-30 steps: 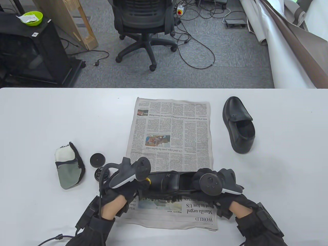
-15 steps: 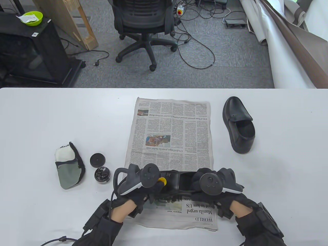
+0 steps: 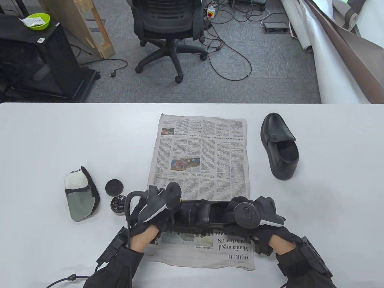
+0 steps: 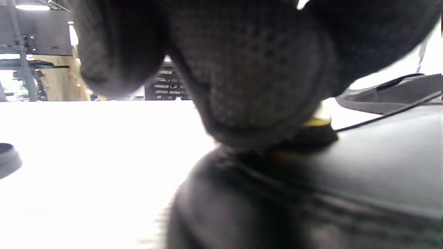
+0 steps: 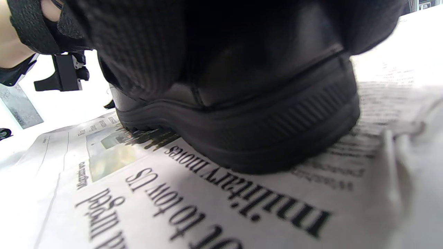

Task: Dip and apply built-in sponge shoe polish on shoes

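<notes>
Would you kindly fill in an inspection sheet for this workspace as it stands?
Surface: white table, newspaper spread in the middle.
Job's things: black shoe on the newspaper's near end; second shoe on bare table at right; open polish tin with its lid beside it.
Clutter: buffing mitt at left.
Hands: left hand presses a yellow-backed sponge onto the shoe's toe; right hand grips the heel.
Cables: glove lead at near edge; loose cables on the floor.
Surroundings: office chair, black cabinet, green bowl.
</notes>
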`<state>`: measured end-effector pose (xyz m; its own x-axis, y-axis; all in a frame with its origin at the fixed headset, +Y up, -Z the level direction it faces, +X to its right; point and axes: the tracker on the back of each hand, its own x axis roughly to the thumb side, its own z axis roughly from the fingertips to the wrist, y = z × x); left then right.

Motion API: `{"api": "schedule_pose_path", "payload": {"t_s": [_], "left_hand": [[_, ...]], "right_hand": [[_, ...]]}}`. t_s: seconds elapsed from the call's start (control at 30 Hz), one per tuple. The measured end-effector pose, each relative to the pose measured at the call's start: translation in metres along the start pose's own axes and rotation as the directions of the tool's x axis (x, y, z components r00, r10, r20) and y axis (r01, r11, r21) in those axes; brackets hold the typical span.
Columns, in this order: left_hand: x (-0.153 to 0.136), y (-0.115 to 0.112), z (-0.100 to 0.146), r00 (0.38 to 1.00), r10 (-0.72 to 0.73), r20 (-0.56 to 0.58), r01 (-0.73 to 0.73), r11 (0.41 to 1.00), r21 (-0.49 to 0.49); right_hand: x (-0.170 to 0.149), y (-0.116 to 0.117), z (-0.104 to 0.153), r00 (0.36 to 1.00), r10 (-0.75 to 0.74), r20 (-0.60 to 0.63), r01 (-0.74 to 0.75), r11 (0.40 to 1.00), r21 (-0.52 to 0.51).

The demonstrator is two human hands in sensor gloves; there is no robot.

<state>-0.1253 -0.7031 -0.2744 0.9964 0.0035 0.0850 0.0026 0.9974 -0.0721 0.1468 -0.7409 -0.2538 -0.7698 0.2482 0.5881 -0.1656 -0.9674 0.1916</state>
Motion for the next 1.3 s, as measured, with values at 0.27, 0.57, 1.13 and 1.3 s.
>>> {"api": "schedule_pose_path", "payload": {"t_s": [0.27,0.57,1.13,1.3], "left_hand": [[-0.012,0.011,0.013,0.993,0.063,0.1,-0.042,0.98,-0.196],[0.02,0.008,0.022,0.952,0.196,0.235,-0.138,0.96,-0.245],[0.04,0.0,0.007,0.966,0.189,0.175,-0.185,0.982,-0.042],[0.035,-0.004,-0.009,0.982,0.142,0.123,-0.141,0.99,-0.017]], "right_hand": [[0.001,0.0,0.0,1.0,0.011,-0.011,-0.011,1.0,0.002],[0.001,0.0,0.0,1.0,0.001,0.001,-0.001,1.0,0.007],[-0.001,0.0,0.0,0.999,-0.026,0.027,0.025,1.0,0.014],[-0.001,0.0,0.0,0.999,-0.023,0.023,0.023,1.0,0.013]]}}
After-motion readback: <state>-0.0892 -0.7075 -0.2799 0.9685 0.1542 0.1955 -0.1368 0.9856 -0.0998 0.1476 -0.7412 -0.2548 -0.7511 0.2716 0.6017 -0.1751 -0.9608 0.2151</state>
